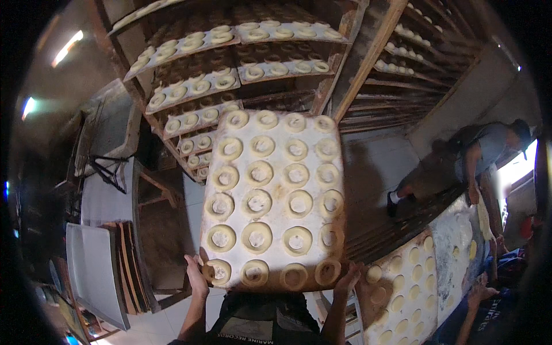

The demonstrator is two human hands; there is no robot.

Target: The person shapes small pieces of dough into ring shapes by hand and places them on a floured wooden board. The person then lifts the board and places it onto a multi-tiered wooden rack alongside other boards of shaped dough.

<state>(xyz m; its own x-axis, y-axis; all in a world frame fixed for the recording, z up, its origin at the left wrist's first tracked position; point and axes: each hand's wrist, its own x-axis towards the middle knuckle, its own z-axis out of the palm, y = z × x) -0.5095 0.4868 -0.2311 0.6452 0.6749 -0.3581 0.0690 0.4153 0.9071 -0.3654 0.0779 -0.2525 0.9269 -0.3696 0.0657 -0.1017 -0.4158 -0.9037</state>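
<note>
A large floured board (pixel 276 190) spans the space before me, held up by its near corners. Rows of ring-shaped pieces of dough (pixel 256 236) cover it, each with a hole in the middle. My left hand (pixel 196 277) grips the near left corner, and my right hand (pixel 348 278) grips the near right corner. Most of the fingers are hidden beneath the board. Just beyond its far edge stands a wooden rack (pixel 135 95), whose shelves carry more boards of dough rings (pixel 200 86).
To the right, a table holds a floured board (pixel 368 333) of flat dough rounds. Two people work there, one a bent person (pixel 489 152) in a cap. At left stand a metal tray (pixel 95 270) and upright boards (pixel 127 259). A second rack (pixel 402 57) holds dough balls.
</note>
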